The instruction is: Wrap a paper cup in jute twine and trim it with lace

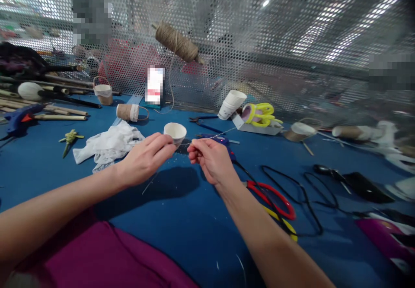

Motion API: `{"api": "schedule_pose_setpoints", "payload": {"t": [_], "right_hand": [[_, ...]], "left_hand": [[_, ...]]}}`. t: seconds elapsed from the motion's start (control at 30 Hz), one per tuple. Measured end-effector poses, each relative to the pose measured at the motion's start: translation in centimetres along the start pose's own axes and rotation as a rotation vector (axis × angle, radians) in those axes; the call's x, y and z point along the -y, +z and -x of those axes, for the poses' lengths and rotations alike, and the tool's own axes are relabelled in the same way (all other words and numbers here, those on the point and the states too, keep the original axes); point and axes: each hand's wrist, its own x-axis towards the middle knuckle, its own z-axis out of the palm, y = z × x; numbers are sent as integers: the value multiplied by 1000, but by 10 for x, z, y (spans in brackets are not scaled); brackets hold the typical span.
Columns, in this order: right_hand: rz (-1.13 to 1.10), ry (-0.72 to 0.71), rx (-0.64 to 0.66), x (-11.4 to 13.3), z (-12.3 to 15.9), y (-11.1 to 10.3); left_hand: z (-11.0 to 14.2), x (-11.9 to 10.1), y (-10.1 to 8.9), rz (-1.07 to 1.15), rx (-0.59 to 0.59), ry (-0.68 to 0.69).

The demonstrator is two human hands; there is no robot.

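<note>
My left hand (147, 156) has its fingers closed at the near side of a small white paper cup (175, 131), whose mouth faces up. The lower part of the cup is partly hidden by the fingers. Just to the right, my right hand (210, 157) pinches a thin pale twisted strand (223, 133) between thumb and forefinger. One stretch of it runs toward the cup, and a loose end sticks out to the right. Beyond this hand lies a blue glue gun (220, 140), partly covered. Left of the cup is a crumpled heap of white fabric (112, 143).
Twine-wrapped cups with handles (128, 112) stand and lie at the back left. Stacked paper cups (232, 104), pliers (205, 118) and a yellow-looped roll (259, 114) sit behind. Red-handled scissors (275, 197) and a black cord (301, 188) lie right. A twine spool (177, 42) hangs on mesh.
</note>
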Motion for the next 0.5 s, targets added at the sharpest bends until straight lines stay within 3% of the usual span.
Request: {"api": "schedule_pose_setpoints", "payload": {"t": [0.17,0.23,0.27,0.33,0.43,0.5], "right_hand": [[-4,-42,41,-2,6,5],[-7,-73,47,-2,7,5],[-10,-91,47,-2,8,5],[-17,-130,46,-2,9,5],[-5,-220,56,-3,10,5],[23,-240,70,-3,9,4]], "left_hand": [[3,5,8,23,-44,-44],[3,4,10,119,-65,-120],[2,3,11,218,-73,-210],[-1,2,10,549,-42,-515],[-7,1,9,1235,135,-1054],[-9,2,10,1558,241,-1255]]}}
